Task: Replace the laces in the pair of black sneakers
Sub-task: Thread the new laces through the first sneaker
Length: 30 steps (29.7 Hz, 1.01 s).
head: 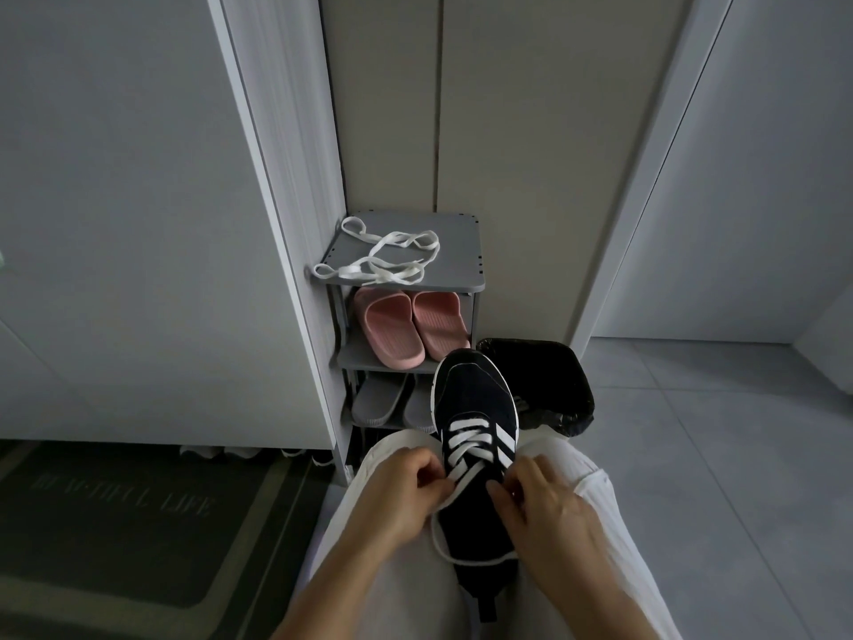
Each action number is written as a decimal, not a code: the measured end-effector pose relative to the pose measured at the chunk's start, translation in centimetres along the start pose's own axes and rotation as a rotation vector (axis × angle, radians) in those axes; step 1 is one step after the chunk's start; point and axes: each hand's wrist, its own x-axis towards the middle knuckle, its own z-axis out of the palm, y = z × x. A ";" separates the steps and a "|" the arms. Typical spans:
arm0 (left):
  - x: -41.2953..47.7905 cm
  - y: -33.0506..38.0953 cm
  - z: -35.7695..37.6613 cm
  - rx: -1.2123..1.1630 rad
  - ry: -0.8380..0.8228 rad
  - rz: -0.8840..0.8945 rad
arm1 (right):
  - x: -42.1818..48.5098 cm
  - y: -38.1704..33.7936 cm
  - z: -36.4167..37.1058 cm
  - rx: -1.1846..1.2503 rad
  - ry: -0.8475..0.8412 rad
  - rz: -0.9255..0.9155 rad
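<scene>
Sneaker: black, white side stripes, white sole rim; lace white. Rack: grey; loose laces on its top white; slides pink, slippers grey. Bin bag black. Mat dark grey, pale border lines and lettering. Trousers off-white. Floor tiles pale grey

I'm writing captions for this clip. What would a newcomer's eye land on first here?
A black sneaker lies on the person's lap at bottom centre, the left hand pinching its white lace and the right hand pinching at its eyelet edge. Behind it, loose white laces sprawl over the top of a grey shoe rack, with pink slippers on the shelf beneath.
</scene>
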 end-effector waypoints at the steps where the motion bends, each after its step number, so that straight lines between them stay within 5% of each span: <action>1: -0.2 0.1 -0.1 -0.050 -0.014 -0.018 | -0.2 -0.3 0.2 0.040 -0.005 0.021; 9: -1.9 0.7 -1.6 -0.236 -0.091 -0.022 | -0.5 -3.3 0.2 0.410 -0.374 0.283; 14: -3.1 1.4 -1.5 -0.410 -0.107 -0.104 | -0.6 -4.3 0.1 0.834 -0.357 0.475; 22: -3.0 1.1 -2.2 -0.299 -0.057 -0.142 | -0.6 -4.4 0.8 0.797 -0.331 0.453; 30: -3.4 1.8 -2.2 -0.482 -0.112 -0.192 | -1.5 -4.5 0.3 0.671 -0.212 0.262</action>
